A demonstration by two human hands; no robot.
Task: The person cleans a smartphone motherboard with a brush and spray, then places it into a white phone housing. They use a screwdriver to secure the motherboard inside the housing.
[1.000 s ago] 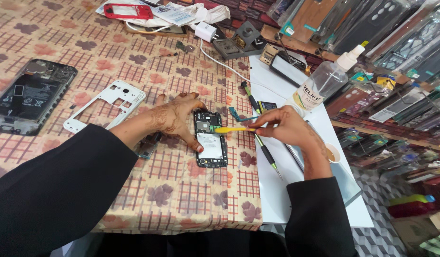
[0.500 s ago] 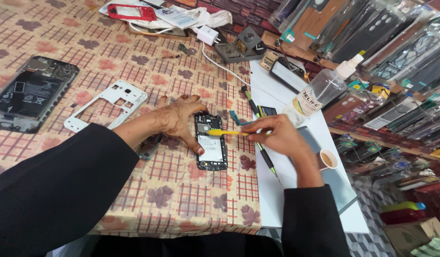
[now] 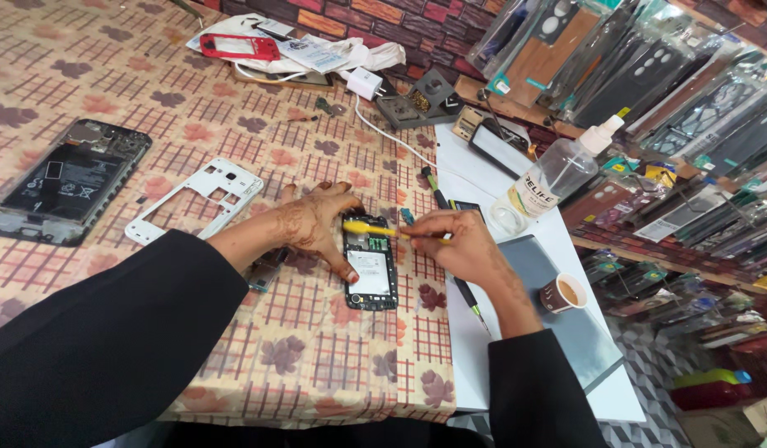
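Head view: worktop (image 3: 109, 75) is wearing a checked floral cloth, and a white mat (image 3: 516, 365) is lying over its right edge. A brick wall is running along the back; racks of packaged phone cases (image 3: 649, 75) are hanging at right. An opened black phone (image 3: 64, 182) is sitting at far left, a white phone frame (image 3: 197, 199) nearer the middle, a red phone frame (image 3: 238, 46) at the back beside a white charger (image 3: 365, 83). A clear spray bottle (image 3: 549, 178) is standing on the mat, with a paper cup (image 3: 564, 293) of brown liquid nearer the person.

Both sleeves are black. Left hand (image 3: 313, 224) is lying palm down, fingers spread, thumb and fingertips pressing the left edge of the small opened phone (image 3: 371, 264), which is lying flat on the cloth in the centre. Right hand (image 3: 458, 249) is curling closed, pinching a yellow-handled brush (image 3: 375, 230) held almost level, its tip sitting over the phone's top end. A dark screwdriver (image 3: 468, 294) is lying on the mat just under the right wrist.
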